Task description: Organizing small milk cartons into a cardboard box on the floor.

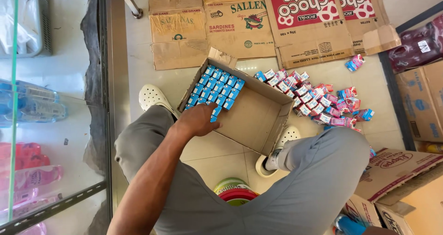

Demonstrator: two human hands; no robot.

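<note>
Now you are in the middle of packing: your left hand [199, 119] reaches into the open cardboard box [258, 117] on the floor, and its fingers are curled down onto the near end of the small blue cartons [217, 89], at the last row. I cannot tell if the hand grips one carton or only presses it into place, because the fingertips are hidden behind the back of the hand. The blue cartons stand upright in tidy rows and fill only the left part of the box; the right part shows bare cardboard. Your right hand is not in view. Just beside the box on its right side, a loose pile of small pink and blue cartons [318, 103] lies on the tiled floor [143, 64], and one small pack [354, 63] lies apart near the flattened cardboard sheets [240, 23]. In my judgement the row in hand is not yet finished, and the next move calls for a careful, straight placing, so that each carton stands tight against its neighbours and does not tip into the empty part.
</note>
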